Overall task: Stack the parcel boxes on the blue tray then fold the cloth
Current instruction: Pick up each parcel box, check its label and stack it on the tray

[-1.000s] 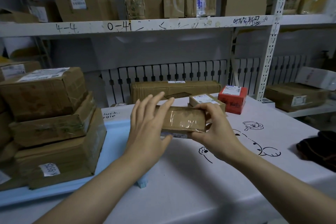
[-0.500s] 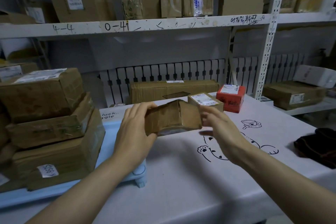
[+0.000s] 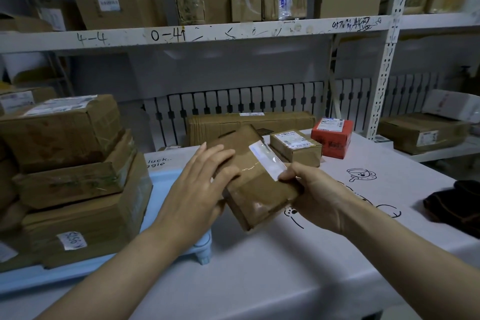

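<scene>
A taped parcel box (image 3: 255,176) is held in the air over the desk (image 3: 259,267), just right of the blue tray (image 3: 166,176).

The stacking step appears to be in hand: the left hand (image 3: 200,189) lies with straight fingers (image 3: 215,153) on the box's top, while the right hand (image 3: 311,189) grips its right edge. Next, the box would probably need levelling and carrying left onto the stacked boxes (image 3: 72,163). The box is flat, brown and glossy with tape, tilted, with a white label strip. The dark cloth (image 3: 454,202) lies unfolded at the far right.
</scene>
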Motion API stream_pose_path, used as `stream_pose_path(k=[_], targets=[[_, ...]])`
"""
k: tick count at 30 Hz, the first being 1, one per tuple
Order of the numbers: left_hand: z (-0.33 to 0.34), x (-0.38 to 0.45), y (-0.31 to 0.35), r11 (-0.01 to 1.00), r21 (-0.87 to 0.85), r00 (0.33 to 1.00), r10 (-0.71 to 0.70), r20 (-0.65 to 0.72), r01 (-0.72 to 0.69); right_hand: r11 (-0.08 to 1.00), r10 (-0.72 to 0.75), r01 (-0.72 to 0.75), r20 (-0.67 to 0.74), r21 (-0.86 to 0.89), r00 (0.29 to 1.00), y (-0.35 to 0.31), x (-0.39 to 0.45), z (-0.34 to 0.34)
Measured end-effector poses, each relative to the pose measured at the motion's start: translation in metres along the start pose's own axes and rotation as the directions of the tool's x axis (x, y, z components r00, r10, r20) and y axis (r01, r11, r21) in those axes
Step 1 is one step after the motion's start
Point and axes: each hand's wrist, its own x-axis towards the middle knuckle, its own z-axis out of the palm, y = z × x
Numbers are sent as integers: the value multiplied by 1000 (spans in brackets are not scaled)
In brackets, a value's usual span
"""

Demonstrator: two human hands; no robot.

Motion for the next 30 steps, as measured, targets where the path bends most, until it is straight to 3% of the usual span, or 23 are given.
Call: stream_pose_path(k=[7,17,22,24,27,30], targets=[[2,-1,0,999,32,1000,12,-25,-11,993,-97,100,47,-56,994,4,4,-4],[-1,-1,2,1000,17,999,4,-47,-3,999,-33,32,46,14,998,5,4,-5],[-3,2,1,998,-57,998,2,-59,-5,993,-36,29,57,110,998,-1,-3,-3],[-3,2,3,985,-163,996,-70,-49,61,994,-17,14,26,105,1000,-2,-3,-6],[-10,4,13,825,-468,938,-345,25,316,996,-6,10,-38,89,999,-3,-1,-7],[-14,11,19,427,-744,780,-593,197,513,999,-26,28,-56,36,998,-3,-1,-7]])
